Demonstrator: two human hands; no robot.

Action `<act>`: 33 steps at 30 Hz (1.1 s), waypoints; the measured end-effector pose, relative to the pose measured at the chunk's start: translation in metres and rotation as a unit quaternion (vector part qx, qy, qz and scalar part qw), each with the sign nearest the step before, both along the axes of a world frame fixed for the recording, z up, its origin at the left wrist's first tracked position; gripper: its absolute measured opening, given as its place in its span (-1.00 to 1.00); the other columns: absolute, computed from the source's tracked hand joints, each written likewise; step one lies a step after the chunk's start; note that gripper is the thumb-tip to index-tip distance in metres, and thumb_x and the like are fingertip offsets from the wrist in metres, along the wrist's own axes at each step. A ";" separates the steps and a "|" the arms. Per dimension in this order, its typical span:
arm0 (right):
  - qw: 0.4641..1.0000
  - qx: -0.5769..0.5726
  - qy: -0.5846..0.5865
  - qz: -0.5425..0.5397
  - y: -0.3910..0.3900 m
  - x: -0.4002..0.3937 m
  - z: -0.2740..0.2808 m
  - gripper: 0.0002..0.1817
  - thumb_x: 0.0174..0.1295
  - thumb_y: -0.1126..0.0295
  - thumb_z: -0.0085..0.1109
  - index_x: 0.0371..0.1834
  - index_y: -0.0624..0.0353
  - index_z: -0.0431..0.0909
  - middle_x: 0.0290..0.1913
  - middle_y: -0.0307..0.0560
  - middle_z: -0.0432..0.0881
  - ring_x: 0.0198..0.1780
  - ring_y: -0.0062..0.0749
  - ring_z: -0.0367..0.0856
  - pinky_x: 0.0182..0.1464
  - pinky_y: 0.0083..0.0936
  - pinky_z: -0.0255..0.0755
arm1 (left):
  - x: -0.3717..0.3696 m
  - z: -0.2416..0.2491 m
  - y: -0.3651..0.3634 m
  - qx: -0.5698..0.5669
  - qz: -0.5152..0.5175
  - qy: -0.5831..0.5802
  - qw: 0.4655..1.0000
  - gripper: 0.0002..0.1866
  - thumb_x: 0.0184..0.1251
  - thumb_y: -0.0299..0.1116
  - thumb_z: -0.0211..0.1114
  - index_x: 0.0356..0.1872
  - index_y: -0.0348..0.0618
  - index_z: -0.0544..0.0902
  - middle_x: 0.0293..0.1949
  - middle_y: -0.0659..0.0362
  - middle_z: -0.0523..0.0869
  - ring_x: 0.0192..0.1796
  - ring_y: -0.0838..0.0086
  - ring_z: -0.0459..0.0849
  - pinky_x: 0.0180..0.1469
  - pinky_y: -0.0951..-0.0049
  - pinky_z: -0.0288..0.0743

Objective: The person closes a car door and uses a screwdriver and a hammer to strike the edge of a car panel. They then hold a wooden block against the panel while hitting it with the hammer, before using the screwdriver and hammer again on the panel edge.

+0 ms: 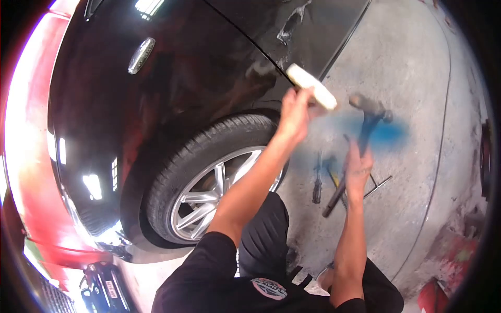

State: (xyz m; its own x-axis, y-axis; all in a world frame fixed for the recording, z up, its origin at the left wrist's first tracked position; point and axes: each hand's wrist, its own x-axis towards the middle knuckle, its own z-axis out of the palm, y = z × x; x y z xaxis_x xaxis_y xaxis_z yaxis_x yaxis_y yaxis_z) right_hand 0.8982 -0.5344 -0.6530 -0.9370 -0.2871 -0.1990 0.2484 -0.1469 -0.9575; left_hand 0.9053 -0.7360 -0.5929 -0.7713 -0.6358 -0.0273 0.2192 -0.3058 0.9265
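Observation:
My left hand point(295, 117) is closed on a long white block point(312, 86) with rounded ends, held up at the edge of the black car's body panel, above the front wheel. To the right of it, my right hand point(358, 169) grips a hammer point(371, 108) midway along its dark handle. The hammer's head points up and away from me, slightly blurred, and the handle's end sticks out below my fist. Over the wheel arch, the black fender point(172, 86) is glossy with reflections. A pale scuffed patch point(292, 23) marks the door panel further along.
A tyre on a silver alloy wheel point(222, 180) stands beside my left arm. On the concrete floor point(407, 172) lie a screwdriver point(317, 190) and a thin metal rod point(378, 186), near a blue stain point(389, 133). Another red vehicle point(36, 130) is at the far left.

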 end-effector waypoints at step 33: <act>0.699 0.558 0.355 0.273 0.053 0.081 -0.253 -0.60 0.35 0.48 0.12 0.27 0.11 0.55 0.01 0.25 0.60 0.05 0.24 0.62 0.06 0.00 0.59 | 0.175 -0.359 0.129 -0.487 -0.360 -0.483 0.632 -0.67 0.53 -0.28 0.17 0.16 -0.17 0.72 0.12 0.00 0.83 0.18 0.16 0.81 0.16 0.13 0.69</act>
